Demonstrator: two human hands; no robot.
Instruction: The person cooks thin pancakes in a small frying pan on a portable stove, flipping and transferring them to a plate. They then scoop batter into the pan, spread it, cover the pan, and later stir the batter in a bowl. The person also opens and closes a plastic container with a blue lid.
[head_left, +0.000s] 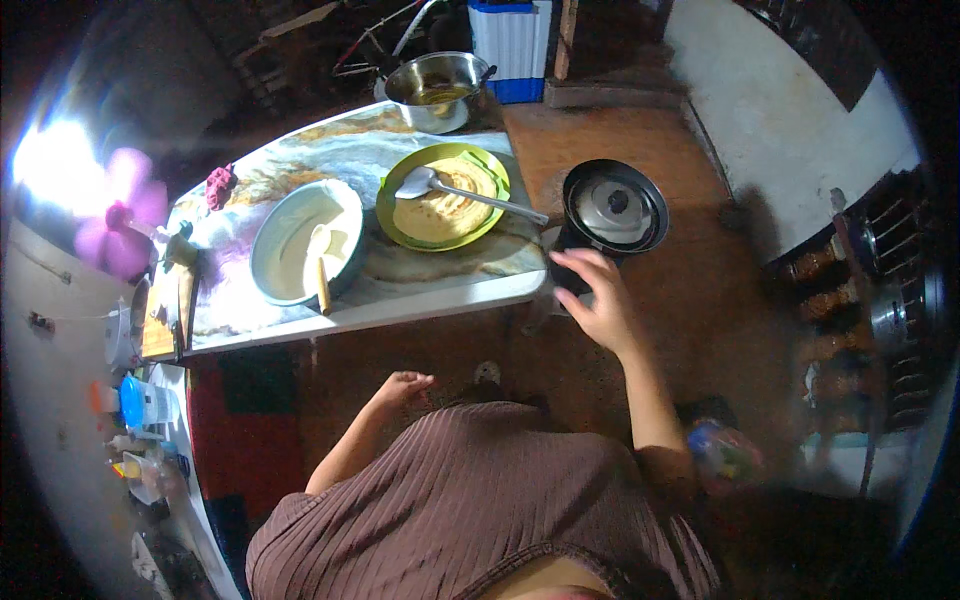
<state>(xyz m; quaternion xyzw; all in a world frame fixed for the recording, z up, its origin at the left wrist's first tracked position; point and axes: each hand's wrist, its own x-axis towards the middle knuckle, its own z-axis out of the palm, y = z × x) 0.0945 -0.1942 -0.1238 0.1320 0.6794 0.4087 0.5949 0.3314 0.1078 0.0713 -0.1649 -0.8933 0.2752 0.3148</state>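
My right hand (596, 300), fingers apart and empty, is just below a dark pan (660, 217) covered by a smaller metal lid with a black knob (617, 200). My left hand (406, 386), fingers curled, hangs near my body below the table edge; whether its fingers are closed is unclear. On the marble-patterned table (442, 292), a green plate (385, 217) holds flat round pancakes (442, 217). A metal turner (487, 200) lies across them, its handle past the rim. Left of the plate, a bowl (259, 262) of pale batter holds a ladle with a wooden handle (323, 285).
A metal pot (431, 118) with yellowish liquid stands at the table's far end. A pink cloth (220, 187), a wooden board (159, 330) and a knife (178, 337) are at the left. A purple-bladed fan (120, 214) stands beyond. A rack (892, 300) is at the right.
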